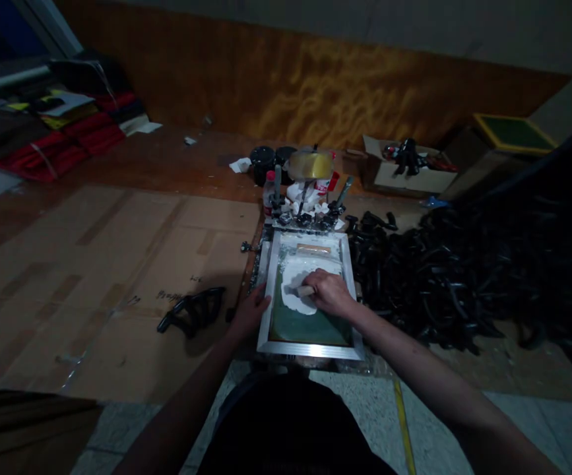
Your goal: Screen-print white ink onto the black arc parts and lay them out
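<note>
A silk-screen frame [310, 351] with an aluminium rim and green mesh lies in front of me. White ink [293, 267] is spread over the middle and upper part of the mesh. My right hand [332, 293] is closed around a small scraper [306, 290] with a pale handle; its blade is in the ink and hard to make out. At the frame's left side, my left hand [252, 310] grips the rim, with some fingers hidden. A brown-edged squeegee [314, 249] lies across the far end of the screen.
Glossy black parts [414, 277] are heaped to the right; several more black parts [194, 310] lie on cardboard [117, 264] to the left. Behind the frame stand metal clamps [305, 214], a red-capped bottle [268, 191] and black tubs [262, 161]. A carton [409, 175] sits back right.
</note>
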Demonstrator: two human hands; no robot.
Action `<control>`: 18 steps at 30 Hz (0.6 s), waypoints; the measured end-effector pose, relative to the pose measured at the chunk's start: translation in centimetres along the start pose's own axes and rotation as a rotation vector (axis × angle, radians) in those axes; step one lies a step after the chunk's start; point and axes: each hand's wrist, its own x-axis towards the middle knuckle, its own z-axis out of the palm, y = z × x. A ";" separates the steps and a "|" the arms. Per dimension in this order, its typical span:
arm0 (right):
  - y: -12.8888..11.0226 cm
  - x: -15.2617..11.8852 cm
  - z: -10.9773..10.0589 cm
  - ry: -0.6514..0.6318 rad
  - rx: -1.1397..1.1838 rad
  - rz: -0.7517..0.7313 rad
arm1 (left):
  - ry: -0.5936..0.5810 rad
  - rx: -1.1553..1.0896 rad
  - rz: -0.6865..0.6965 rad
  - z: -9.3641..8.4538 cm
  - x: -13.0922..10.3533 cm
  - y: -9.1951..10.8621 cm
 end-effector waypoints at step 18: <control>10.2 2.8 -8.2 0.513 0.191 0.514 | 0.215 -0.114 0.148 -2.4 -1.0 9.3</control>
